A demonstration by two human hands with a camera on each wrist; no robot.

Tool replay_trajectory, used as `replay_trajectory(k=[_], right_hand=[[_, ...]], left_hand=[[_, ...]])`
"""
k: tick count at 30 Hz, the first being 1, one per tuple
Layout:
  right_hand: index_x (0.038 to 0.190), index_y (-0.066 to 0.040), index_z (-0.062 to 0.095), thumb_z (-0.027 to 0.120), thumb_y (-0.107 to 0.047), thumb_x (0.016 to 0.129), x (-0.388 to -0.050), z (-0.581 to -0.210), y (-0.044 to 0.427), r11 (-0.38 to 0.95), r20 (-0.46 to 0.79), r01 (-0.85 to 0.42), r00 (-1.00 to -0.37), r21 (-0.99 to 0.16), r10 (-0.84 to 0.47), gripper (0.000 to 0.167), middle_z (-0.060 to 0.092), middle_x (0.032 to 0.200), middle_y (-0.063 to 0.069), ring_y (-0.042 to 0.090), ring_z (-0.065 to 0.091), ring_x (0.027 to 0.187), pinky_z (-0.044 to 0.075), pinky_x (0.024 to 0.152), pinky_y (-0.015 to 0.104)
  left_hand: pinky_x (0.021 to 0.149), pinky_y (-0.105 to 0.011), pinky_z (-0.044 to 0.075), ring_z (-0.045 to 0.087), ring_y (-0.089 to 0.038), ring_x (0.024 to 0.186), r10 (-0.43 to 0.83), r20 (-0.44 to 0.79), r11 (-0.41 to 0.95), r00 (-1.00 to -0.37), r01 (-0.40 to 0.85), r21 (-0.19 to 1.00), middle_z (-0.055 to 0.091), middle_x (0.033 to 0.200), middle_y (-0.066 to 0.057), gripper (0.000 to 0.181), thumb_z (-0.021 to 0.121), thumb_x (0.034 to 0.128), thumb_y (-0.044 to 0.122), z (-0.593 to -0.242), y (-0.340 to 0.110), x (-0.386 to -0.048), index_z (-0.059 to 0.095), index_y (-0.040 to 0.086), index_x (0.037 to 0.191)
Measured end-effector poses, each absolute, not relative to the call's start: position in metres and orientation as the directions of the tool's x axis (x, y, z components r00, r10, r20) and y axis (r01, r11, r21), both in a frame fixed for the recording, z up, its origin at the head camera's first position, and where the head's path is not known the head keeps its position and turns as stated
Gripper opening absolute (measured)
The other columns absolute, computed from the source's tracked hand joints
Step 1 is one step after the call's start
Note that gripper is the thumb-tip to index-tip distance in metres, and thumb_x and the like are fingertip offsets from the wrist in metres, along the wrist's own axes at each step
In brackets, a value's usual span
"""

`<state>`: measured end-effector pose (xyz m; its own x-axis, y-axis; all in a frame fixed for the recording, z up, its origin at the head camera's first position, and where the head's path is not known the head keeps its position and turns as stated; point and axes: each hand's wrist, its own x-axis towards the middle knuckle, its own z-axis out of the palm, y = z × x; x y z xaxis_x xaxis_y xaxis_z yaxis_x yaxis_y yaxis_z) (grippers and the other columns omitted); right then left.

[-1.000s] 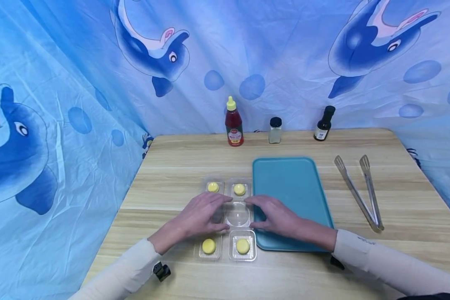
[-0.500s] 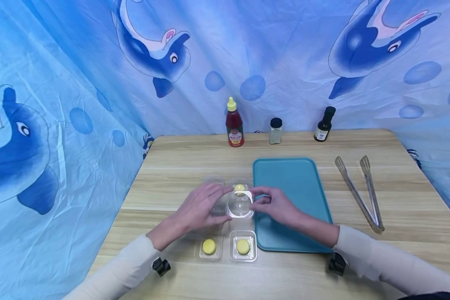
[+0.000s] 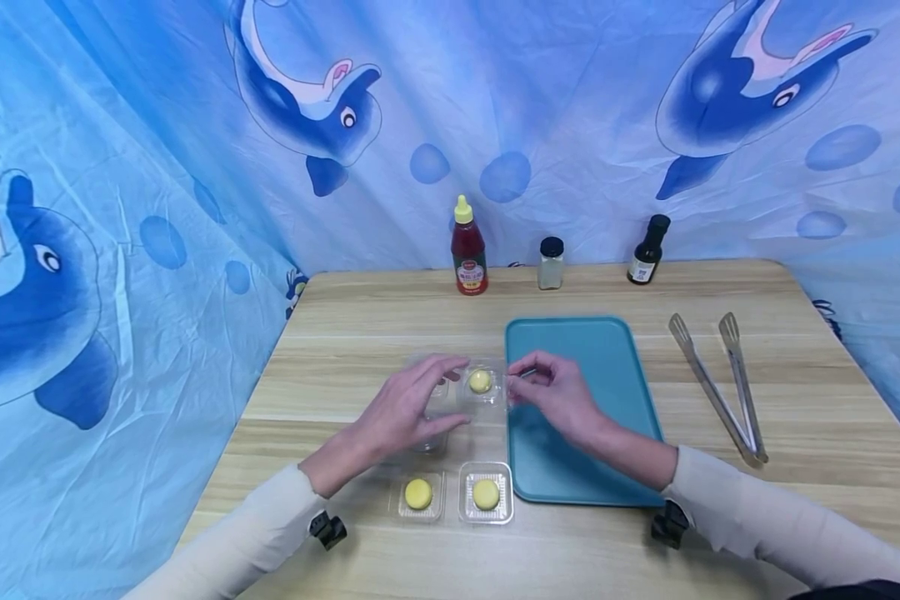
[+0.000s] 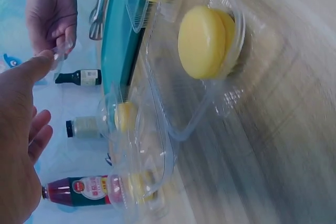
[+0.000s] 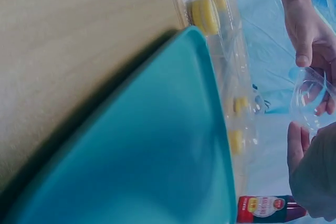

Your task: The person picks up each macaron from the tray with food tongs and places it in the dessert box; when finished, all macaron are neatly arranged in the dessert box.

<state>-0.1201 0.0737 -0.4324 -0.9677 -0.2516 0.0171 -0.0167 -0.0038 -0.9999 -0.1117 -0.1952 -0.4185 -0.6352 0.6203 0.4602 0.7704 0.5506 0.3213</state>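
Note:
My right hand [image 3: 562,398] pinches the right edge of a clear plastic lid [image 5: 305,97] with a round dome. The left hand [image 3: 405,408] grips the lid's left side, thumb and index finger spread. Raised off the table, the lid is nearly invisible in the head view. Clear trays hold yellow macarons: one macaron [image 3: 486,493] lies front right and another [image 3: 418,494] front left. A back macaron [image 3: 480,382] shows through or beside the lid. The back left tray is partly hidden by my left hand; its macaron [image 4: 140,186] appears in the left wrist view.
A teal tray [image 3: 585,467] lies right of the macarons, under my right hand. Metal tongs [image 3: 720,392] rest farther right. Along the back edge stand a red sauce bottle [image 3: 469,254], a black-capped jar [image 3: 551,265] and a dark bottle [image 3: 648,250].
Both hands have gone from reaching round the lid on the table to holding it up. It has moved away from me toward the back macarons and now stands tilted.

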Motion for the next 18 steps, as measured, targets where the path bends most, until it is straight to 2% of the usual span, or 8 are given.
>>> replay_trajectory(k=[4, 7, 10, 13, 18], right_hand=[[0.098, -0.003, 0.076, 0.078, 0.002, 0.093, -0.120, -0.428, 0.076, 0.076, 0.166, -0.188, -0.959, -0.979, -0.230, 0.008, 0.077, 0.097, 0.009, 0.021, 0.075, 0.088, 0.065, 0.081, 0.029], [0.093, -0.005, 0.076, 0.079, 0.007, 0.091, -0.118, -0.428, 0.078, 0.098, 0.301, -0.332, -0.922, -0.938, -0.245, 0.012, 0.076, 0.097, 0.006, 0.022, 0.073, 0.093, 0.065, 0.085, 0.031], [0.089, -0.009, 0.076, 0.079, 0.013, 0.088, -0.117, -0.430, 0.079, 0.108, 0.444, -0.487, -0.852, -0.867, -0.277, 0.022, 0.073, 0.095, 0.003, 0.022, 0.073, 0.093, 0.065, 0.086, 0.032], [0.089, -0.015, 0.077, 0.081, 0.014, 0.085, -0.117, -0.433, 0.080, 0.144, 0.577, -0.635, -0.758, -0.759, -0.304, 0.030, 0.072, 0.095, -0.001, 0.020, 0.073, 0.091, 0.064, 0.086, 0.027], [0.085, -0.010, 0.076, 0.081, 0.015, 0.081, -0.118, -0.436, 0.081, 0.153, 0.728, -0.792, -0.605, -0.591, -0.321, 0.026, 0.072, 0.094, 0.001, 0.020, 0.071, 0.089, 0.059, 0.085, 0.018]], left_hand=[[0.091, -0.030, 0.062, 0.072, -0.014, 0.106, 0.555, 0.407, 0.534, -0.726, 0.686, 0.494, 0.071, 0.128, -0.003, 0.052, 0.082, 0.0961, 0.030, -0.417, -0.192, -0.110, 0.062, 0.009, 0.139], [0.093, -0.032, 0.062, 0.072, -0.012, 0.107, 0.507, 0.326, 0.518, -0.798, 0.584, 0.625, 0.073, 0.129, 0.000, 0.038, 0.072, 0.1039, 0.031, -0.415, -0.191, -0.109, 0.066, 0.011, 0.136], [0.096, -0.035, 0.061, 0.071, -0.011, 0.111, 0.477, 0.243, 0.493, -0.845, 0.486, 0.722, 0.073, 0.131, 0.002, 0.036, 0.063, 0.1084, 0.031, -0.412, -0.190, -0.108, 0.068, 0.011, 0.138], [0.099, -0.036, 0.060, 0.070, -0.012, 0.114, 0.467, 0.176, 0.475, -0.866, 0.414, 0.777, 0.072, 0.134, 0.004, 0.037, 0.060, 0.1097, 0.033, -0.411, -0.191, -0.108, 0.067, 0.013, 0.140], [0.103, -0.037, 0.058, 0.069, -0.014, 0.118, 0.482, 0.083, 0.442, -0.872, 0.324, 0.837, 0.070, 0.137, 0.000, 0.045, 0.068, 0.1056, 0.032, -0.407, -0.192, -0.110, 0.064, 0.010, 0.144]])
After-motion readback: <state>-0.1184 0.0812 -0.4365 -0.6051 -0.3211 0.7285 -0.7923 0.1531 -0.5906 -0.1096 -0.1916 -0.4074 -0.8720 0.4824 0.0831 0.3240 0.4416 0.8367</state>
